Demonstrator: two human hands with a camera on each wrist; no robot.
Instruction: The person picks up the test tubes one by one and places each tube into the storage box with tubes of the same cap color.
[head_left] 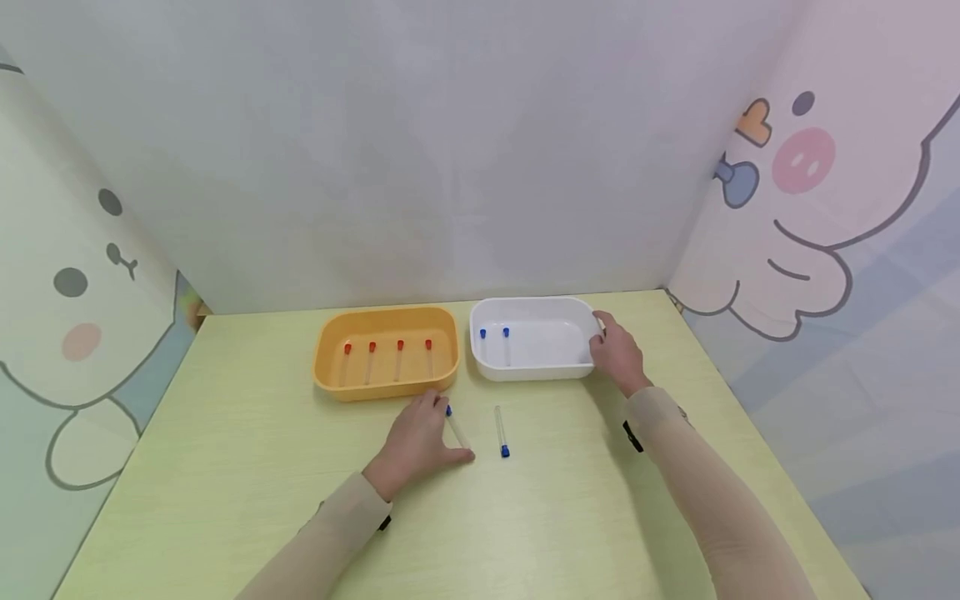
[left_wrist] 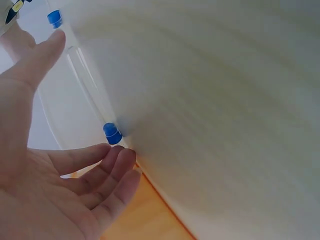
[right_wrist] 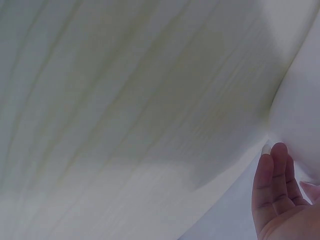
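Note:
On the table, my left hand (head_left: 417, 442) spreads its thumb and fingers around a blue-capped clear tube (head_left: 457, 429). In the left wrist view the fingertips are right at this tube's blue cap (left_wrist: 112, 133), with the thumb near its other end. A second blue-capped tube (head_left: 502, 432) lies to the right, cap towards me. My right hand (head_left: 619, 352) holds the right end of the white tray (head_left: 536, 372) at its rim. Two blue-capped tubes (head_left: 506, 346) lie inside at its left side. In the right wrist view the fingers (right_wrist: 279, 175) reach along the tray's outside.
An orange tray (head_left: 386, 389) stands left of the white one, just beyond my left hand. Several red-capped tubes (head_left: 400, 358) lie in it in a row. Behind the pale table (head_left: 225, 467) rises a grey-white wall (head_left: 450, 167), with cartoon-printed panels at both sides.

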